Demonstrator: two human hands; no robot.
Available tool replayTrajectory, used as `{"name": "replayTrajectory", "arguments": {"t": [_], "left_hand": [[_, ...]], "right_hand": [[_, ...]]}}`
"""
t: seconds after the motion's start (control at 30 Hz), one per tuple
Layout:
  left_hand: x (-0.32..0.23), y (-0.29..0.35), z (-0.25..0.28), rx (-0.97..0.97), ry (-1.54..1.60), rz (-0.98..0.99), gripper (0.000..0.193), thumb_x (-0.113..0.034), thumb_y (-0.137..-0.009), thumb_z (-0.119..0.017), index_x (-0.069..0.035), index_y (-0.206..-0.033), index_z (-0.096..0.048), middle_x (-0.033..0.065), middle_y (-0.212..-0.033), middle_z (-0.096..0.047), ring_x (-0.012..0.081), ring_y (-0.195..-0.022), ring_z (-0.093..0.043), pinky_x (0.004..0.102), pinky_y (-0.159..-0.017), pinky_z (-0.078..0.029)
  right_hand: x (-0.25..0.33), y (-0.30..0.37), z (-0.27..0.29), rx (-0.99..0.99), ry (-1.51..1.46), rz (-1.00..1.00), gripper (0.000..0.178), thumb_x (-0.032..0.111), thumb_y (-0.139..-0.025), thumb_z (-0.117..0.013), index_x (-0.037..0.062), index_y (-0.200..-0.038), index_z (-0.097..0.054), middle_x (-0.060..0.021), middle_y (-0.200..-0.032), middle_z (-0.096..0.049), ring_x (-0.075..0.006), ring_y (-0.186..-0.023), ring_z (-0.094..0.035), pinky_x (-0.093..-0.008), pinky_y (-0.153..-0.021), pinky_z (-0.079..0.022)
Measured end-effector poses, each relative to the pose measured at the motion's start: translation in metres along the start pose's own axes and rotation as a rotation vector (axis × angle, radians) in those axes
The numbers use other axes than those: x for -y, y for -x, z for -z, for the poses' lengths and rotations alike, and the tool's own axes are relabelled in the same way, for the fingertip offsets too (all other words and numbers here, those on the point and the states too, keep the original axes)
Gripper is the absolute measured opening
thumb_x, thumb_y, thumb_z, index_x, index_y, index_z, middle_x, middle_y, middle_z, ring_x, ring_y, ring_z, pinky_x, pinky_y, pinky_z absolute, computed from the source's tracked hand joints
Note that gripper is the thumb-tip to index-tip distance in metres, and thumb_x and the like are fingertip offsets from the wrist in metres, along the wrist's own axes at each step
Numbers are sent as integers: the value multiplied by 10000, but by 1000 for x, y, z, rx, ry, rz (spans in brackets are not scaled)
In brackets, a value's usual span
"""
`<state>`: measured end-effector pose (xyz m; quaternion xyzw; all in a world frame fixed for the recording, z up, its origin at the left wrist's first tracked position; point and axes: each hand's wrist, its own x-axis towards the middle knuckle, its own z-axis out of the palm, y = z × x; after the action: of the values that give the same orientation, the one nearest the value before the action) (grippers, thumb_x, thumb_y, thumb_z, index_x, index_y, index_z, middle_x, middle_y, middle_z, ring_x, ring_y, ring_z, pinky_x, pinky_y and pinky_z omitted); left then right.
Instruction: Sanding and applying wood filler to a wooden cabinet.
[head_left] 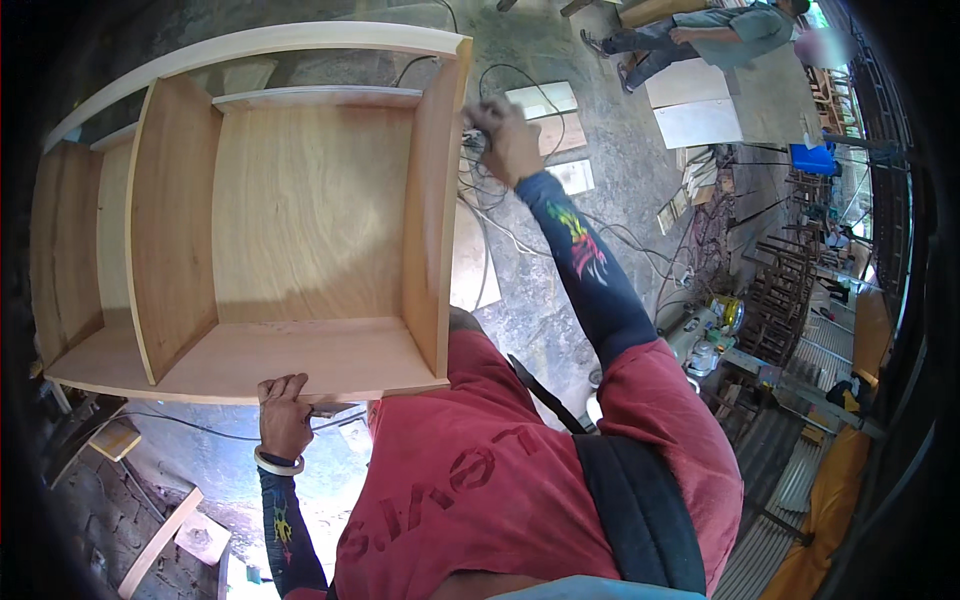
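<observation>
In the upper left of the head view, over a concrete floor [560, 290]: one open cabinet carcass [300, 220] of pale plywood, seen from above into its compartments.

- Cabinet carcass: back panel facing up at the viewer, one wide central bay, an upright divider [165, 220] left of it, narrower bays beyond toward the left rim. Right side panel [435, 210] runs from the near edge up to the far top rail.
- Left hand [285, 415]: fingers curled over the near bottom edge of the carcass, gripping it; a pale bracelet [278, 462] at the wrist, dark patterned sleeve below.
- Right hand [505, 135]: arm stretched out, hand closed against the outer face of the right side panel near its far top corner. Whether it holds something small there cannot be told; the spot is blurred.
- Torso: red shirt [480, 480] with a black strap [630, 500] across the shoulder.
- Floor beyond the right panel: tangled cables [500, 205], several loose flat board offcuts [545, 100].
- Lower left: bricks and a wooden batten [160, 540].
- Upper right: a second person [700, 35] seated low beside pale sheet panels [695, 105]; stacked wooden frames [790, 290] along the right rim.
</observation>
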<state>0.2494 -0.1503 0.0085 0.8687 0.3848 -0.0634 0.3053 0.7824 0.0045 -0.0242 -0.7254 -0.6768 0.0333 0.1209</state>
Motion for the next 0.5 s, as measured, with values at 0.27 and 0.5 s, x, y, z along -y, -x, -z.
{"name": "replayTrajectory", "arguments": {"t": [0.27, 0.5], "left_hand": [[8, 8, -6, -16, 12, -14, 74, -31, -597, -743, -64, -661, -760, 124, -1275, -667, 308, -1232, -575, 495, -1058, -369], [9, -7, -1, -6, 39, -10, 81, -39, -595, -752, -60, -673, -761, 122, -1268, -671, 318, -1214, -585, 491, -1049, -383]], "right_hand": [[-9, -4, -47, 17, 183, -139, 703, 6, -700, -652, 253, -1358, -644, -63, -1336, -571, -365, -1231, -521, -582, -883, -495], [-71, -125, -19, -88, 293, -12, 753, 66, -750, -636, 315, -1455, -548, -84, -1388, -536, -388, -1273, -498, -654, -940, -487]]}}
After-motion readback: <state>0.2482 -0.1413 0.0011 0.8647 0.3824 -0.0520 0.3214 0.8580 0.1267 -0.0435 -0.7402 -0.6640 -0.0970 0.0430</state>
